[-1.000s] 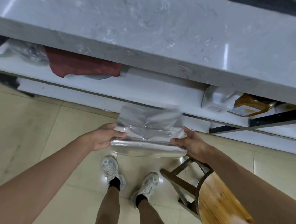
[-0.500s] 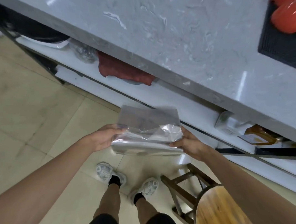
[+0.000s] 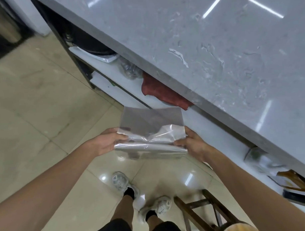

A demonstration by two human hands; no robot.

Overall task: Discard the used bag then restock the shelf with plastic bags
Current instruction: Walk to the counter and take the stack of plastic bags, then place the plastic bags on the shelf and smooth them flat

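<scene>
Restocking under way: bag stack carried, not yet shelved

One stack of plastic bags [image 3: 150, 138] is gripped at its ends by two hands, left hand [image 3: 106, 143] and right hand [image 3: 192, 145] closed on it, above the floor just before the one shelf [image 3: 205, 125]; no discarded bag can be seen, placement is judged outstanding

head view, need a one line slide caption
Both hands, left hand and right hand, hold a stack of clear plastic bags beside the under-counter shelf.

Kitchen, marble counter [image 3: 215, 44], shelf [image 3: 110, 72] below, tiled floor [image 3: 35, 110]
</scene>
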